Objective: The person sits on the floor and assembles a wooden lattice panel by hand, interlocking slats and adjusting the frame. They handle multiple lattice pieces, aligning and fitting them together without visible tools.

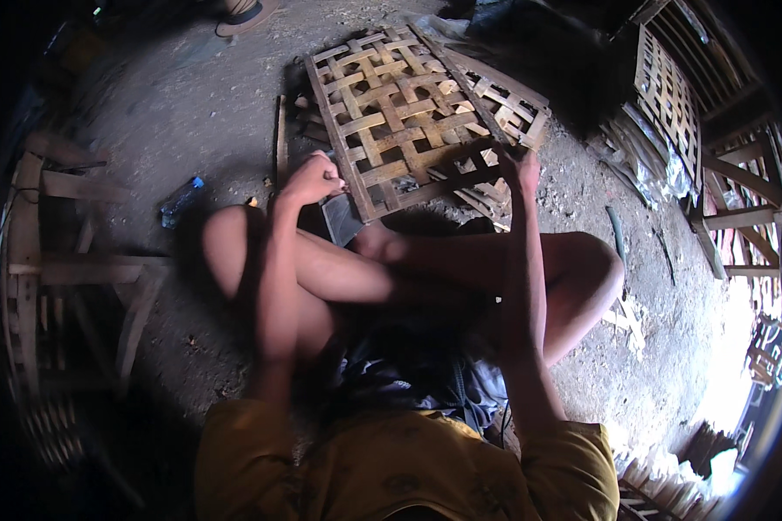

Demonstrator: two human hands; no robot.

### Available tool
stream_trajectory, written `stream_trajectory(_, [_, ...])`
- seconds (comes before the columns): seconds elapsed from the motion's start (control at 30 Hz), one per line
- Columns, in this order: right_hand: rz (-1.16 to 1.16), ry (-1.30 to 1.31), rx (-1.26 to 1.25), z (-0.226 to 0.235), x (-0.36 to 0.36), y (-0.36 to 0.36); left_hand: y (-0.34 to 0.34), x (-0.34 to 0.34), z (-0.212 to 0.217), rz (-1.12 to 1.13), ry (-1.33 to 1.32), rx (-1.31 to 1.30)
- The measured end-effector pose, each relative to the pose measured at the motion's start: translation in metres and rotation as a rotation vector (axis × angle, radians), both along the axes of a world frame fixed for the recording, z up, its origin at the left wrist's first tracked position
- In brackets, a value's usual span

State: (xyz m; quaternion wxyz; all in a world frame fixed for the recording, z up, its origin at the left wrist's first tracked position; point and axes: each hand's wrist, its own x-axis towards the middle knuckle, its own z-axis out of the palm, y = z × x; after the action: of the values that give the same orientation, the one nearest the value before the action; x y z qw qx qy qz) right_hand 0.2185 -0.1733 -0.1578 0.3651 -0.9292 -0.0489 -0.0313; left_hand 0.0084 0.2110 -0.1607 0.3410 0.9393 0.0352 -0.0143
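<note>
A framed panel of woven flat bamboo strips [395, 139] is tilted up in front of my crossed legs. My right hand [519, 169] is closed round its near right corner. By its near left edge, my left hand [317, 180] is closed, fingertips up against the frame. Whatever lies inside those left fingers is hidden. Just below that hand, a flat grey piece [342, 219] shows beside the panel's near left corner; its kind is unclear. Another woven panel [511, 108] lies partly beneath the first, at its right.
Several loose strips lie under the panels. A plastic bottle with a blue cap [181, 201] is on the dirt floor at left, near a wooden frame stand [87, 267]. More woven panels [669, 100] lean at the right beside a slatted wooden structure [742, 217]. A hat [245, 16] lies far off.
</note>
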Motion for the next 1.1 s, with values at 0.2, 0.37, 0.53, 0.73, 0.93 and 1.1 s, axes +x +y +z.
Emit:
stream_trajectory(0.2, [0.032,0.125,-0.129,0.019,-0.006,0.01,0.027,-0.018,0.018,0.22,0.006,0.001])
stream_trajectory(0.37, [0.073,0.15,-0.262,0.037,-0.024,0.023,0.044,-0.019,0.008,0.308,-0.038,0.048])
stream_trajectory(0.53, [0.168,0.157,-0.285,0.035,-0.027,0.028,0.083,-0.037,0.029,0.324,-0.11,0.178])
stream_trajectory(0.73, [0.322,0.163,-0.303,0.036,-0.029,0.004,0.051,-0.022,0.066,0.406,0.014,-0.008])
stream_trajectory(0.93, [0.551,0.224,-0.292,0.032,-0.032,-0.001,-0.029,0.007,0.034,0.253,-0.258,0.069])
stream_trajectory(1.1, [0.607,0.266,-0.312,0.033,-0.029,-0.016,-0.117,0.019,0.015,-0.037,-0.048,0.15])
